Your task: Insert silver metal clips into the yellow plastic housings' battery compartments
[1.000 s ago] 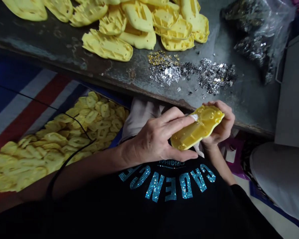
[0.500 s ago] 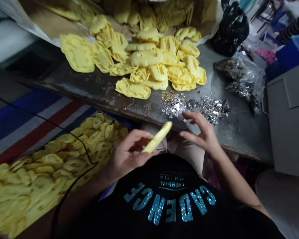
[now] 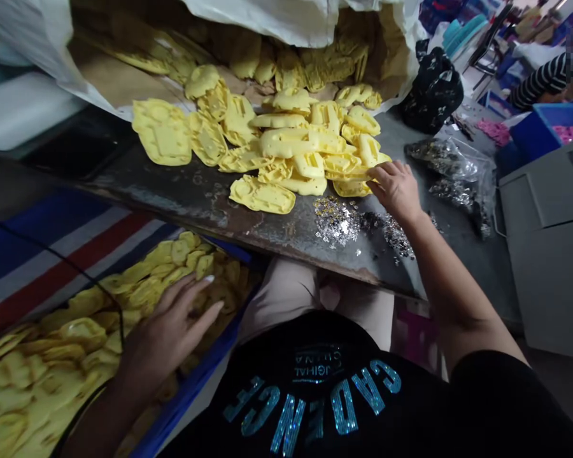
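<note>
In the head view, the left hand [image 3: 165, 331] is spread open and empty, its fingers loosely parted above the heap of yellow parts [image 3: 52, 356] beside the table [image 3: 210, 207]. The right hand [image 3: 397, 191] reaches over the tabletop – fingers bent, thumb close below them, pinching the end of a yellow piece [image 3: 351, 173] at the right side of the pile [image 3: 291, 143]. Small shiny metal bits [image 3: 337, 222] lie near that hand – a clear bag [image 3: 463, 181] of similar bits sits farther right
</note>
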{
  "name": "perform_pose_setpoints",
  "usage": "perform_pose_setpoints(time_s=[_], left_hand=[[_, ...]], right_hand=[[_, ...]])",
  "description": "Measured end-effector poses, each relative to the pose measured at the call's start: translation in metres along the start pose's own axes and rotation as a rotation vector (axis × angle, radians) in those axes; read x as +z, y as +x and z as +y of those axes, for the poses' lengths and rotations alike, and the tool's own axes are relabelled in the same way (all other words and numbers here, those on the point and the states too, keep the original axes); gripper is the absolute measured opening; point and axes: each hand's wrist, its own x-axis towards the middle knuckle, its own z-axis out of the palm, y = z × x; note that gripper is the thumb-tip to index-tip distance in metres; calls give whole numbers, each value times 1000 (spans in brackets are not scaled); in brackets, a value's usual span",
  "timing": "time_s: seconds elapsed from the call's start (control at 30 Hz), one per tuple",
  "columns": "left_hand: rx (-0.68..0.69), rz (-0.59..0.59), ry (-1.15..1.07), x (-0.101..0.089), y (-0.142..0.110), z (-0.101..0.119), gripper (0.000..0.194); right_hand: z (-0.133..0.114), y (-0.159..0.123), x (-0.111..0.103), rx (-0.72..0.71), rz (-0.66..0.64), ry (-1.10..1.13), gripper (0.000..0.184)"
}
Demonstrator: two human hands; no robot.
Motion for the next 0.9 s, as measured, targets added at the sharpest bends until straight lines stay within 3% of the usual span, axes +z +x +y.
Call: perform_pose_setpoints(time_s=[0.1,0.2,0.27,0.37,0.47,0.53,0.7,0.8,0.9], left_hand=[[66,14,211,27,13,14,36],[67,-83,56,57,29,47,33],[58,-161,-42,80,41,75,39],[-38,-270,-456,114,59,120,61],[-126,-396,-646,140,70,154,79],[-169,-497,-718,151,71,166,82],[-343,-737,-709,157,46,173,54],[-501,-787,-654,152,33,173,50],[-590,-699,-615,148,30,173,46]], right_hand=[[13,-18,-23,-10,160,147,27],[13,-49,-48,138,218,454,24],[1,-74,-61,316,167,787,35],[-28,-115,-72,579,70,1308,50],[-57,-155,-74,736,-36,1571,52],[-73,-182,-74,785,-134,1652,51],[-96,-244,-71,771,-296,1676,46],[-89,-267,-65,683,-95,1334,38],[-71,-271,-54,582,155,778,15]])
